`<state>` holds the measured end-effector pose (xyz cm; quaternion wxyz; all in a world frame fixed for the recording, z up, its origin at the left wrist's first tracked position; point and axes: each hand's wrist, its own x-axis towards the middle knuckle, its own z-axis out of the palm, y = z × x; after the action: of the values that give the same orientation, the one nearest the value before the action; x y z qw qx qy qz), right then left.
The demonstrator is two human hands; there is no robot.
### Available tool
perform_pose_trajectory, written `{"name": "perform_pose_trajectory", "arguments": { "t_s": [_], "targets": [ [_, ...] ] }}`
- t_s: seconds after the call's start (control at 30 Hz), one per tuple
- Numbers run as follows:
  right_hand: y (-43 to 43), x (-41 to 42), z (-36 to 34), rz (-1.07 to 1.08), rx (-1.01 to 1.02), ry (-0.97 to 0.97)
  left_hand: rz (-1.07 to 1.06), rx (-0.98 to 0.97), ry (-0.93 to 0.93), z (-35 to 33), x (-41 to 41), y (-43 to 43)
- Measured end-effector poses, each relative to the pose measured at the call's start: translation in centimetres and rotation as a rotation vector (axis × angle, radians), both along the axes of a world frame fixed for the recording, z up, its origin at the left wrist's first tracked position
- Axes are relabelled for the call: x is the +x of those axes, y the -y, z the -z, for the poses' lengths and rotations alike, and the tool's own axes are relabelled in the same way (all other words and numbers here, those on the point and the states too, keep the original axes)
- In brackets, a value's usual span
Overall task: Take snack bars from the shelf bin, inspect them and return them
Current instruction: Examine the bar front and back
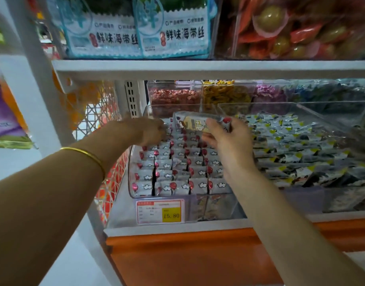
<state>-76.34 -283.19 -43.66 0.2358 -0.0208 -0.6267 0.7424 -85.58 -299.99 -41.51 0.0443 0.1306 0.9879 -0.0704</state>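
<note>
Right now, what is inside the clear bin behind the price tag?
Rows of wrapped snack bars fill the bin. The left hand covers back rows, the right hand holds one bar above them; anything beneath is hidden.

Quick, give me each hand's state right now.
Left hand: fingers down among the bars in the bin; grip cannot be told.
Right hand: pinching one snack bar above the bin.

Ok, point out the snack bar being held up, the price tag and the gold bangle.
snack bar (195, 123): head view, middle of its wrapper.
price tag (160, 211): head view, centre of the label.
bangle (84, 152): head view, top of the band.
</note>
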Motion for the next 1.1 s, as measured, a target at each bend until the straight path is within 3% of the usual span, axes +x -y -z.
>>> {"name": "perform_pose_trajectory", "arguments": {
  "t_s": [0.17, 0.57, 0.77, 0.93, 1.1],
  "targets": [
    [-0.1, -0.3, 0.4, -0.028, -0.034, -0.029, 0.045, -0.081, 0.023, 0.6, -1.2, -0.1],
    [-0.1, -1.1, 0.2, 0.007, 0.05, -0.009, 0.036, 0.043, 0.017, 0.3, 0.3, -0.1],
    [2.2, -5.7, -1.4, 0.072, 0.486, -0.066, 0.075, -0.049, 0.0, 0.3, 2.6, 0.2],
    [4.9, -9.6, -1.7, -0.042, 0.852, -0.049, 0.143, -0.111, -0.077, 0.3, 4.5, 0.5],
    [6.2, -11.4, -1.4, -0.156, 1.085, 0.02, 0.074, 0.085, -0.226, 1.6, 7.2, 2.0]
  ]
}}
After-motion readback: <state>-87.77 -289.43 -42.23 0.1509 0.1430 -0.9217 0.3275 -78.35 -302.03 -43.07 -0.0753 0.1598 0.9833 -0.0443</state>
